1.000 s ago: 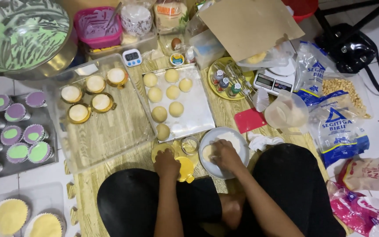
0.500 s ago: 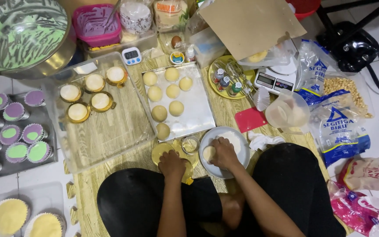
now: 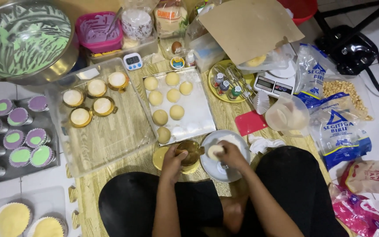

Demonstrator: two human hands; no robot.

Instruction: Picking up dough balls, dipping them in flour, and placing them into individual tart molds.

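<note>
My left hand (image 3: pixel 174 160) grips a small gold-coloured metal mould cup (image 3: pixel 191 151) above a yellow lid (image 3: pixel 159 158) on the wooden mat. My right hand (image 3: pixel 232 156) pinches a pale round piece of dough (image 3: pixel 215 152) over a grey bowl (image 3: pixel 219 170) holding white flour. Just beyond, a white tray (image 3: pixel 196 115) carries several yellow dough balls (image 3: pixel 160 117). To its left a clear tray (image 3: pixel 106 140) holds several filled gold moulds (image 3: pixel 80 116). My black-trousered legs fill the bottom of the view.
A big steel bowl (image 3: pixel 23 41) of green-and-white batter sits far left. Purple and green cakes in cups (image 3: pixel 14 140) stand left. A kitchen scale (image 3: pixel 272 82), red scraper (image 3: pixel 251 123), plastic jug (image 3: pixel 287 115), flour bags (image 3: pixel 336 127), timer (image 3: pixel 133 61) and pink tub (image 3: pixel 99 33) crowd the back and right.
My left hand has moved right and now holds the gold mould beside the bowl. My right hand has lifted a dough piece from the flour bowl.
</note>
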